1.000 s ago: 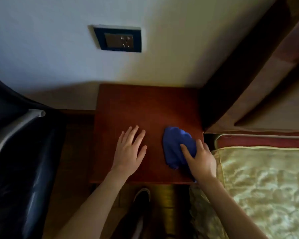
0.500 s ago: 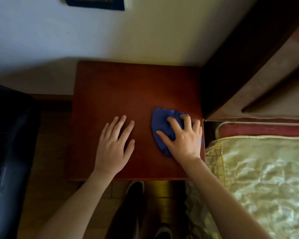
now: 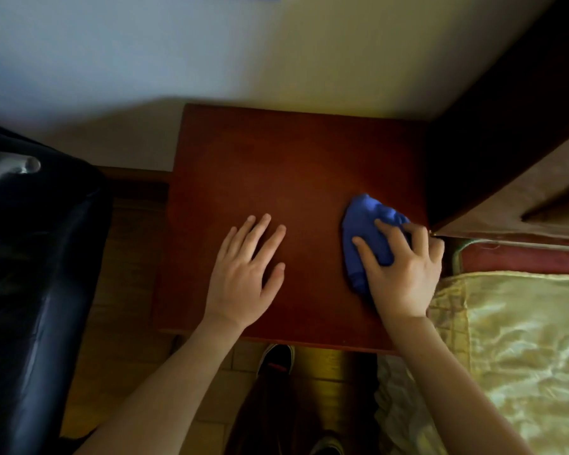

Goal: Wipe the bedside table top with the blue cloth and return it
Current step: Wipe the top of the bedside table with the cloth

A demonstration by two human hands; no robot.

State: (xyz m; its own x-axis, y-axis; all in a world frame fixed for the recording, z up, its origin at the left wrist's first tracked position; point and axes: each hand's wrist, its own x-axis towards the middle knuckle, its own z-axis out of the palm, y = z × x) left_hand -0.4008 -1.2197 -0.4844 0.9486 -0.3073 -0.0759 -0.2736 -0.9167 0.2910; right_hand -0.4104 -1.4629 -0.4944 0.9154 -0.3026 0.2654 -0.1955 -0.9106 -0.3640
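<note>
The reddish-brown bedside table top (image 3: pixel 293 165) fills the middle of the view, against the white wall. A crumpled blue cloth (image 3: pixel 363 224) lies near the table's right edge. My right hand (image 3: pixel 401 270) presses down on the cloth with fingers curled over it, covering its near right part. My left hand (image 3: pixel 247 274) rests flat on the table top to the left of the cloth, fingers spread, holding nothing.
A bed with a shiny golden cover (image 3: pixel 519 349) borders the table on the right, with a dark wooden headboard (image 3: pixel 493 133) behind it. A black leather chair (image 3: pixel 30 290) stands to the left. My shoe (image 3: pixel 276 357) shows below the table's front edge.
My right hand has slid onto the cloth and curled its fingers over it. The cloth stays at the right edge. The left hand stays flat.
</note>
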